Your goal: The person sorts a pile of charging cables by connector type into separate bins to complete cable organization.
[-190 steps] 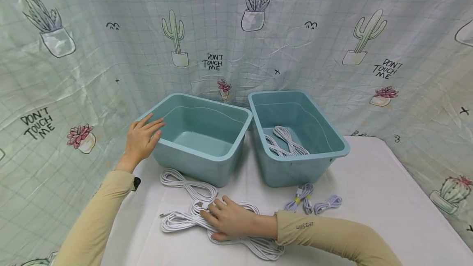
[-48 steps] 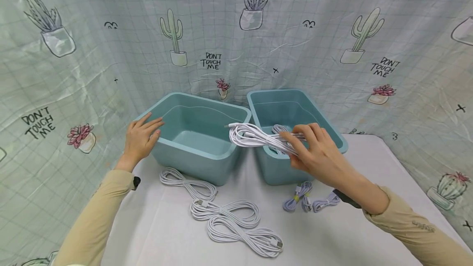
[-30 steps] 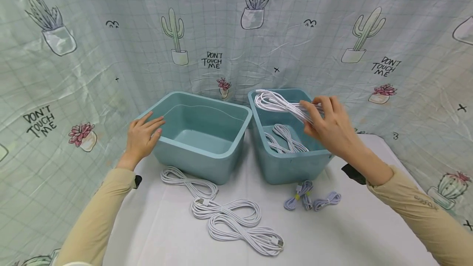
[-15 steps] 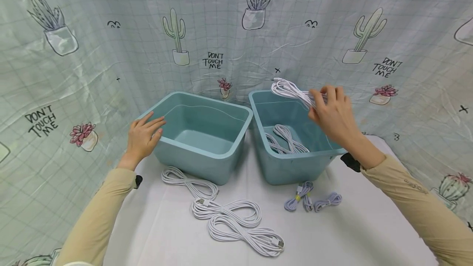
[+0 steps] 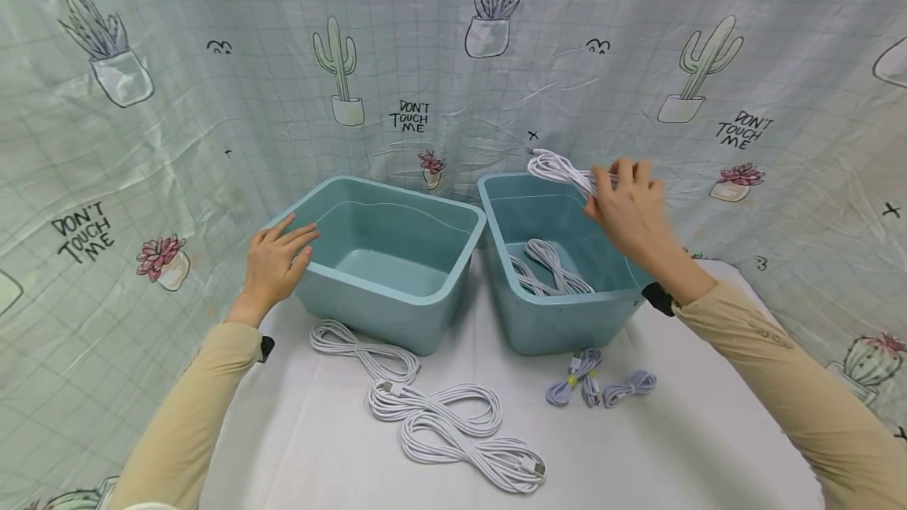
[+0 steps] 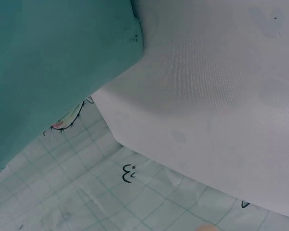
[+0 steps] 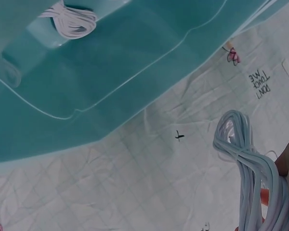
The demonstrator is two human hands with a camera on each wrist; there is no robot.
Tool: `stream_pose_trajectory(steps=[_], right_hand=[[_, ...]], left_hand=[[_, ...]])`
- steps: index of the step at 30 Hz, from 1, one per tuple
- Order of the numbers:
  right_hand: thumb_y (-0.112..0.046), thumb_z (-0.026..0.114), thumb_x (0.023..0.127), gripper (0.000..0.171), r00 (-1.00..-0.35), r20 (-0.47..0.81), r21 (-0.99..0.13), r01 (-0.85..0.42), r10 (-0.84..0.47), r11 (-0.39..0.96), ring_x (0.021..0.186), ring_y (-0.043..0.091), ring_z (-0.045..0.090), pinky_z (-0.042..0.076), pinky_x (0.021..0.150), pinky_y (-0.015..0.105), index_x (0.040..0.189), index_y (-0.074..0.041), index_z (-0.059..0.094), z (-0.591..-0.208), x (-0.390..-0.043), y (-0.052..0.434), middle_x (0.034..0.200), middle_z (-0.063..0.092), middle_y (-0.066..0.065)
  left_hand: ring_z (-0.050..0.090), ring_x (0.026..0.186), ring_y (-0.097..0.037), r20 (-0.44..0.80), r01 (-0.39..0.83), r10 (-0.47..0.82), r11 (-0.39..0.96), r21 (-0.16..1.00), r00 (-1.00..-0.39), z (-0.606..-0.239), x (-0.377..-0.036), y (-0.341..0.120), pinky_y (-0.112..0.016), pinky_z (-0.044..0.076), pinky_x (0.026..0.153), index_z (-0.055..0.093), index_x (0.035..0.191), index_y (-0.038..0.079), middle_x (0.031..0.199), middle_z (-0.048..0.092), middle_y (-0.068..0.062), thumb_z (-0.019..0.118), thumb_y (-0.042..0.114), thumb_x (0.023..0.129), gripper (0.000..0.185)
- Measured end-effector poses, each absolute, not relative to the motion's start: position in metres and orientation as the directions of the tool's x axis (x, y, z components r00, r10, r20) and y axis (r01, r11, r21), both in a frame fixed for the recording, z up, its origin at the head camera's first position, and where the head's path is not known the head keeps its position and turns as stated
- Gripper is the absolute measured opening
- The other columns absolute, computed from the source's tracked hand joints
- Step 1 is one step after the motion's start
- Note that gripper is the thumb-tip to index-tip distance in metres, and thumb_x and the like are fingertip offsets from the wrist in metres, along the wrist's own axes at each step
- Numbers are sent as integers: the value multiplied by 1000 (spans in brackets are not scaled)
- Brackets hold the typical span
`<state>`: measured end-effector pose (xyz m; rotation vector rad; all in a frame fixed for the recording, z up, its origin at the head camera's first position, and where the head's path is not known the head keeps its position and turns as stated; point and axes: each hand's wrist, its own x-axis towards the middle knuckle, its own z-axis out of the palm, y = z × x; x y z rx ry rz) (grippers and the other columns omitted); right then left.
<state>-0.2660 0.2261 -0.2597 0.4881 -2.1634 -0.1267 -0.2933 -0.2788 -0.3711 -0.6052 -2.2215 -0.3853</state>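
My right hand (image 5: 631,207) grips a coiled white cable (image 5: 560,168) above the right-hand teal bin (image 5: 581,301). In the right wrist view the looped end of this white cable (image 7: 236,134) juts out past the fingers. Inside that bin lies white cable (image 5: 553,266), bundled in loops. My left hand (image 5: 275,262) rests with fairly straight fingers on the near left rim of the other teal bin (image 5: 368,290), which holds nothing that I can see. Only a fingertip-like patch of the left hand shows in the left wrist view.
On the white table in front of the bins lie a coiled white cable (image 5: 364,349) and, nearer, more looped white cable (image 5: 468,439) with plugs showing. To the right are a lilac cable with a yellow tie (image 5: 572,378) and another lilac cable (image 5: 629,389). A printed curtain (image 5: 425,61) hangs behind.
My right hand took a white cable bundle from the table, lifted it, and moved it up and back over the right bin. The left hand has stayed on its rim.
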Motion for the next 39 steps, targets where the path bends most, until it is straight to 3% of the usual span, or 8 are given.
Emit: stream_pose_trajectory(steps=[6,22,27,33,39], right_hand=[[-11,54,81,22,-514,761,292,-273,-395,917,74,39,41,30,42,41,97,4,52,-267,-277,223,87,47,24],[-8,49,84,14,-551,756,235,-275,-354,932,73,39,38,23,45,37,88,5,49,-272,-291,218,81,42,24],[-11,48,87,17,-559,745,250,-270,-363,930,75,38,36,20,46,37,91,5,48,-274,-295,216,86,41,24],[-18,52,88,32,-568,694,328,-298,-443,896,78,36,35,18,45,36,113,1,51,-274,-294,215,96,43,21],[-17,55,86,31,-523,714,360,-298,-466,884,76,35,36,17,48,35,111,0,52,-274,-292,214,95,45,20]], left_hand=[[45,120,-35,759,534,295,842,80,-580,-373,-293,-279,-51,34,89,66,105,6,113,63,-12,28,48,93,57],[45,120,-34,758,525,292,848,77,-583,-375,-293,-279,-51,34,89,66,106,8,113,63,-11,26,50,93,60],[45,120,-34,758,520,288,850,78,-585,-375,-294,-279,-51,33,89,66,106,7,113,63,-12,25,49,93,61],[45,120,-34,758,529,291,845,83,-584,-374,-294,-279,-51,33,89,66,107,7,114,63,-12,36,39,92,46],[45,120,-35,766,537,288,839,87,-575,-373,-295,-278,-51,33,89,66,106,7,113,63,-12,33,43,93,51]])
